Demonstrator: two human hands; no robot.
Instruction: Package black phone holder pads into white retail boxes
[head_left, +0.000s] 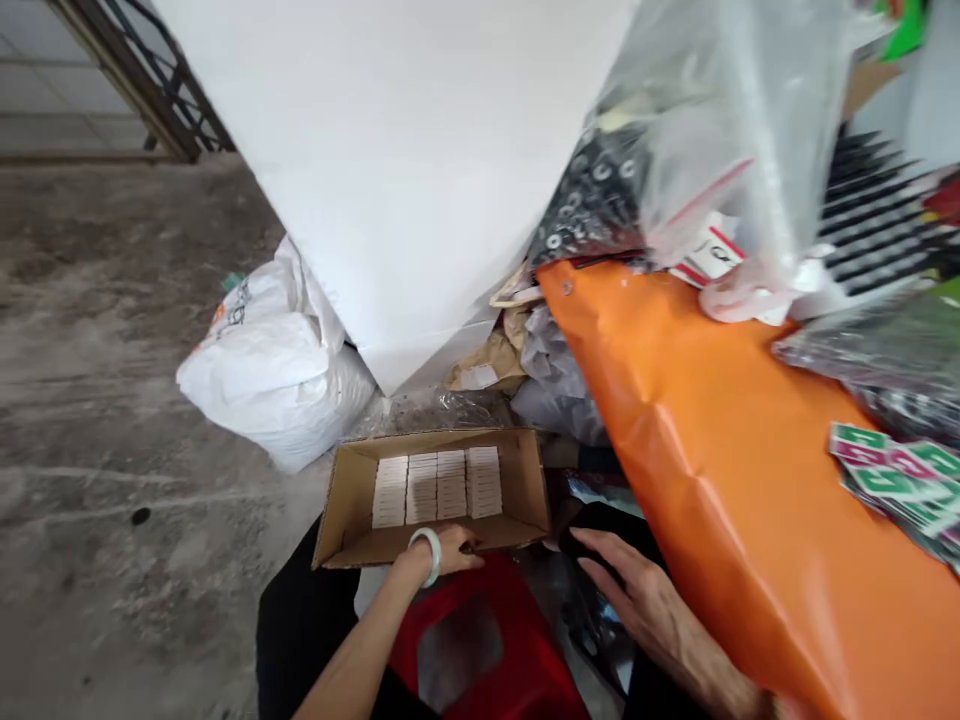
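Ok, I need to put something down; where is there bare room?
The orange sheet is bare in its middle, between the bags, the printed cards and the right hand. The floor left of the white sack is open too. Crowded: the sheet's far end, and around the cardboard box, beside the left hand.

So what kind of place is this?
Probably a small workshop or packing area: there's a cardboard box with white pieces in neat rows, a clear bag of small parts, and a stuffed white sack on the rough floor.
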